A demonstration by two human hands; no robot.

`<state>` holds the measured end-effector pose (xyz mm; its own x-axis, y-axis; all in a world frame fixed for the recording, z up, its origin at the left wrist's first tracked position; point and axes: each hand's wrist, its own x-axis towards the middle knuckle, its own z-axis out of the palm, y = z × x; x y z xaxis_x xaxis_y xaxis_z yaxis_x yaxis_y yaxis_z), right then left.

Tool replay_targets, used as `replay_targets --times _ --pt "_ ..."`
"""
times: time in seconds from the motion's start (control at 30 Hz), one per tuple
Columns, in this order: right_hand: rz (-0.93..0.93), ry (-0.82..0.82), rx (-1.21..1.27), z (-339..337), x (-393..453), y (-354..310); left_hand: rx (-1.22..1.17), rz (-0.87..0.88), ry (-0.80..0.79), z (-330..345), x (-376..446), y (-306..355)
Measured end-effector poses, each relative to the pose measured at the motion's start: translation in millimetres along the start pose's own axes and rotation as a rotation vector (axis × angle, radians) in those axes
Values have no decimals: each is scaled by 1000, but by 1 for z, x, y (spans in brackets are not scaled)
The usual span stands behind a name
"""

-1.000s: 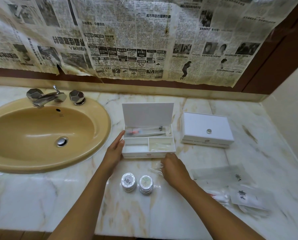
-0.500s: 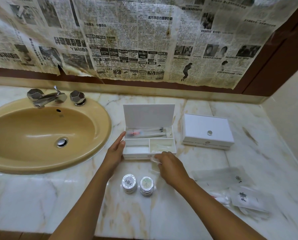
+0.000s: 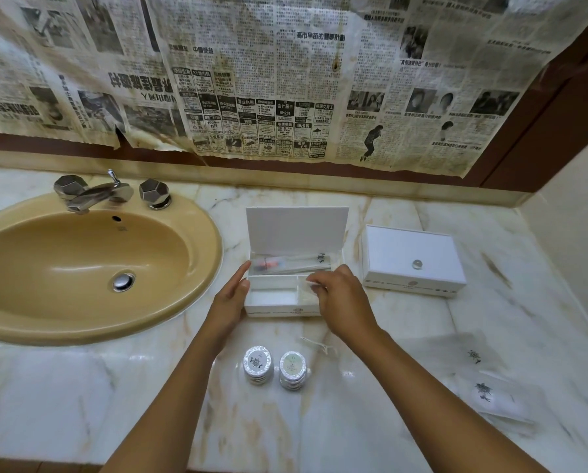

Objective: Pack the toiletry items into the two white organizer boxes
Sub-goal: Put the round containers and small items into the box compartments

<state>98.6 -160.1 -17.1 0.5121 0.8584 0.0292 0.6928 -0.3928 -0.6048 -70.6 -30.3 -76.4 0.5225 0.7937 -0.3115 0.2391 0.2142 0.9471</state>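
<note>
Our left hand (image 3: 229, 298) lies flat, steadying the open box (image 3: 278, 303); right hand (image 3: 340, 298) pinches a clear packet (image 3: 309, 285). Risk: the limp packet snags the divider and spills onto the table (image 3: 354, 421).

The right hand (image 3: 342, 302) covers the open box's (image 3: 278, 307) front-right compartment; the small packet (image 3: 311, 285) it pinches is too blurred to identify. The sink (image 3: 63, 322) is cut off at nine o'clock.

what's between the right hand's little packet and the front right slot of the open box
Nothing visible. The right hand pinches a small clear packet right over the front right compartment of the open box; the lid stands upright behind it. The left hand rests against the box's left side, clear of the path.
</note>
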Motion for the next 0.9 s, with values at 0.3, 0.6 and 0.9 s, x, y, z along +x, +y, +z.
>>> replay_targets --times 0.3,0.6,0.9 --pt "24 -38 -24 6 13 9 -12 4 -11 0 -1 1" --pt "71 -44 20 6 21 16 -25 4 -15 0 -1 1" --pt "128 -4 189 3 22 10 -5 -4 -6 0 -1 2"
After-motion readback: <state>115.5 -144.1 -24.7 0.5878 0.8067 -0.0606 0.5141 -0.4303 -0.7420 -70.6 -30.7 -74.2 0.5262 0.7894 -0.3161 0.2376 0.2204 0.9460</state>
